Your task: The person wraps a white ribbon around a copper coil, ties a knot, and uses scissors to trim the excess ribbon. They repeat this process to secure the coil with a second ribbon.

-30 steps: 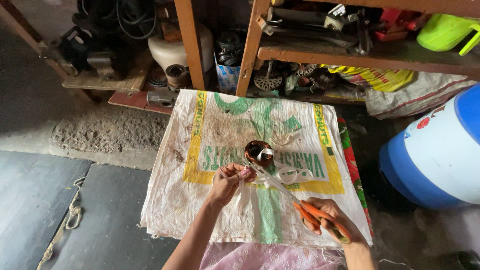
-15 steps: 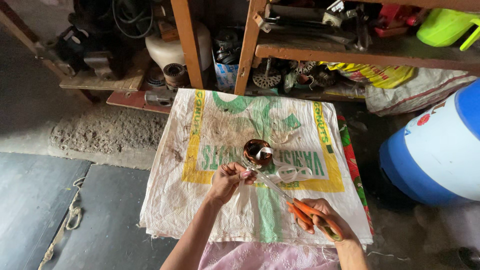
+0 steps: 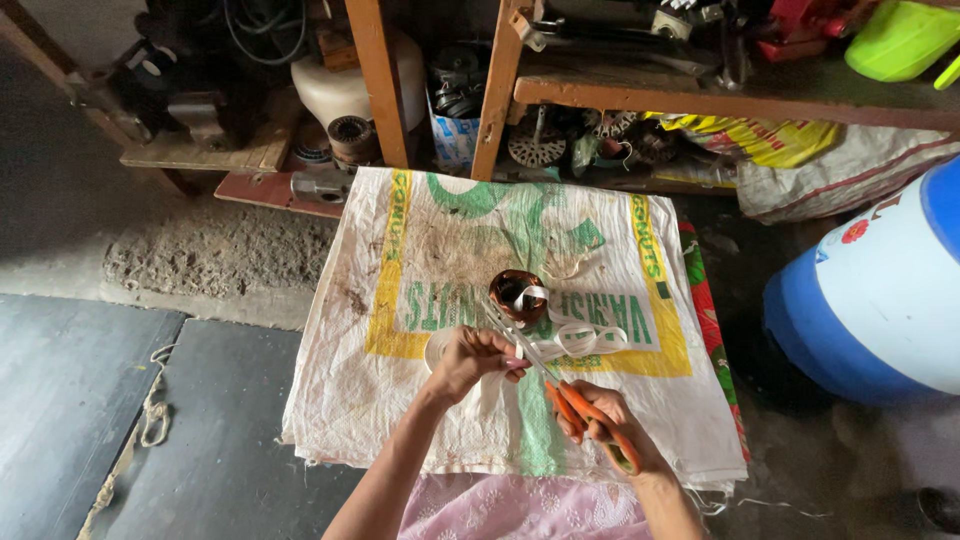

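Right hand (image 3: 610,425) grips orange scissors (image 3: 560,385); left hand's (image 3: 470,358) grip hidden.

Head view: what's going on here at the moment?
A person sits at a woven sack spread as a work surface. The right hand holds orange-handled scissors, blades pointing at a copper coil. The left hand pinches white tape beside the blades. Whether the blades are cutting is unclear.

The sack (image 3: 440,400) is coarse woven plastic cloth, matt and stained. The scissors (image 3: 560,385) have bright metal blades and smooth orange plastic handles. The coil (image 3: 515,292) gleams coppery. At right, the barrel (image 3: 880,300) is glossy plastic; the shelf (image 3: 700,92) is rough wood.
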